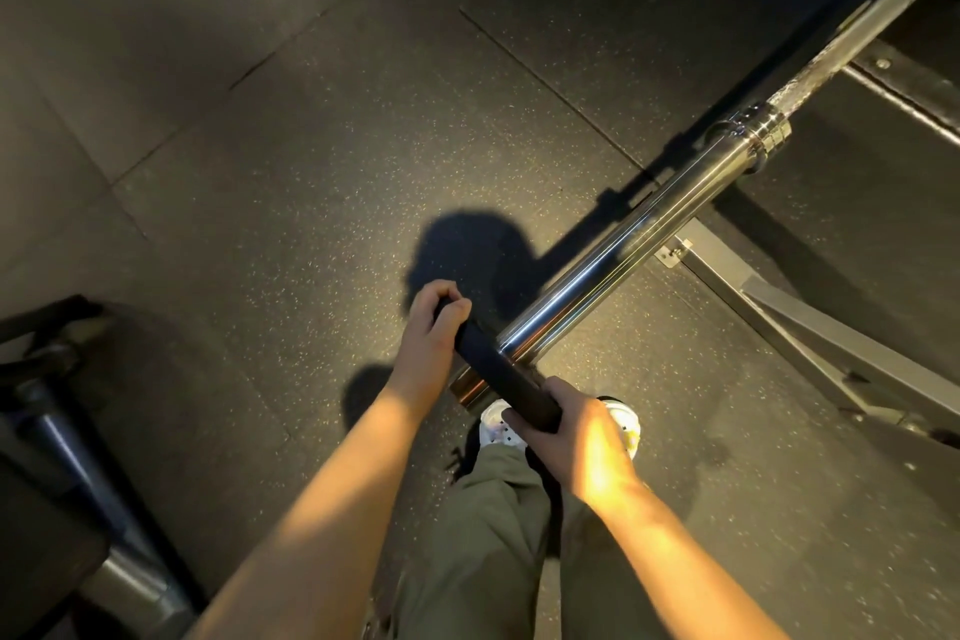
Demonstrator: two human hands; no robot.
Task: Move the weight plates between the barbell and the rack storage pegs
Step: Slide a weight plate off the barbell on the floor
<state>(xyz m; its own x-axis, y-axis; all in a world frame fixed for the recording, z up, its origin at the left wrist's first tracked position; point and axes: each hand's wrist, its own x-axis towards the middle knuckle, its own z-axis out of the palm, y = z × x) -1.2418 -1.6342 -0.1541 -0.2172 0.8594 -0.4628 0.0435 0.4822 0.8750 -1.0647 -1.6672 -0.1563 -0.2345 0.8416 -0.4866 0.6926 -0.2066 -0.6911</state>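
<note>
Head view: I look down on the sleeve (pixel 639 244), the chrome end of the barbell, which runs from upper right toward my feet.
Plate: a thin black plate (pixel 498 372), seen edge-on, sits on the sleeve's near end; a short stub of chrome shows on my side of it, so the bore is on the sleeve.
Left hand: my left hand (pixel 428 343) grasps the plate's far edge, left of the sleeve, fingers curled over the rim.
Right hand: my right hand (pixel 576 437) grasps the plate's near edge, right of the sleeve end, thumb on top and fingers wrapped beneath.
Sleeve beyond plate: bare chrome all the way up to the collar (pixel 769 133); I see no other plate on it.
Pegs: no storage peg shows; a grey rack foot (pixel 769 307) lies on the floor right of the sleeve.
Left edge: dark equipment (pixel 62 411) far left of the sleeve; I cannot tell what it is.
Progress: I judge this plate is at the very end of the sleeve, either just going on or about to come off; which one I cannot tell.
Left to do: if loading, slide it up to the collar; if stripping, pull it clear and carry it to a peg.
</note>
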